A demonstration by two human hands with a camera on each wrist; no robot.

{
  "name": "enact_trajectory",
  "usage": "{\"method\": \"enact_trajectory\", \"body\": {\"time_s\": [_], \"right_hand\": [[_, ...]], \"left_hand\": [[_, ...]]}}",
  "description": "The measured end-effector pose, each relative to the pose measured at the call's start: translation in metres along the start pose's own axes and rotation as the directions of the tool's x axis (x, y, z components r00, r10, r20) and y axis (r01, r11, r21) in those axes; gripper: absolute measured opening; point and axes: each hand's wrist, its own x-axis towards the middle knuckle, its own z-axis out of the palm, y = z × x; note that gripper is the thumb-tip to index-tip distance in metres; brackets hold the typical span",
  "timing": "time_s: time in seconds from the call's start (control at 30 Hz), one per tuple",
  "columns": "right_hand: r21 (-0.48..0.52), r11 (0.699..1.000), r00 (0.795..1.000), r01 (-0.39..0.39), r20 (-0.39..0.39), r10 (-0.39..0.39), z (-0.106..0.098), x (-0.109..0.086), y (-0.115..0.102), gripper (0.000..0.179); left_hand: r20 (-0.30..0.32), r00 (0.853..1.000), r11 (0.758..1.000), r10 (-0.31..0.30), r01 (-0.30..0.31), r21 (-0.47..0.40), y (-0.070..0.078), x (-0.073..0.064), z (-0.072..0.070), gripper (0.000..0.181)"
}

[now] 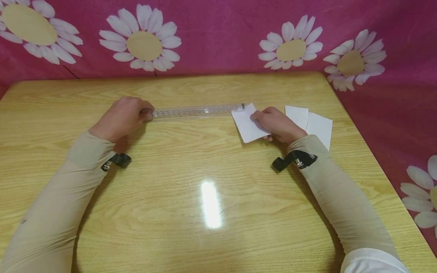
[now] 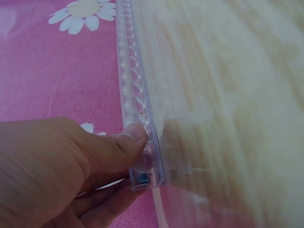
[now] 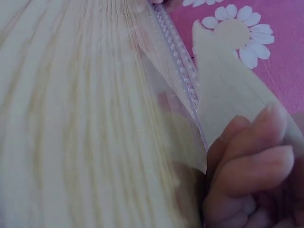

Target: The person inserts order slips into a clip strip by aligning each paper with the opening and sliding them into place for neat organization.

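A long, narrow clear plastic tube [image 1: 199, 110] with a row of round, bead-like shapes along it lies crosswise toward the back of the table. My left hand [image 1: 121, 117] pinches its left end. In the left wrist view the thumb presses on top of the tube [image 2: 130, 90], close to an end with a small dark piece inside. A white paper card [image 1: 249, 127] is held by my right hand [image 1: 278, 125], thumb on top. The card's upper corner overlaps the tube's right end in the head view. The right wrist view shows the card [image 3: 228, 85] standing up beside the tube.
Two more white cards, a left one [image 1: 297, 115] and a right one [image 1: 321, 129], lie partly behind the right hand and wrist. A pink cloth [image 1: 218, 38] with daisies hangs behind the wooden table [image 1: 164, 227], which reflects a bright light.
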Motion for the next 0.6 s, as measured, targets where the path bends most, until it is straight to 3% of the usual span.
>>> {"method": "enact_trajectory", "body": {"time_s": [0.4, 0.6], "right_hand": [[0.024, 0.998, 0.998, 0.051, 0.039, -0.052, 0.0016, -0.0005, 0.0005, 0.031], [0.013, 1.0, 1.0, 0.018, 0.007, -0.018, 0.005, -0.0016, 0.001, 0.041]], "left_hand": [[0.0, 1.0, 1.0, -0.01, 0.01, 0.002, 0.0005, -0.0003, 0.0011, 0.023], [-0.009, 1.0, 1.0, -0.005, 0.005, 0.001, 0.0004, -0.001, 0.0019, 0.022]]}}
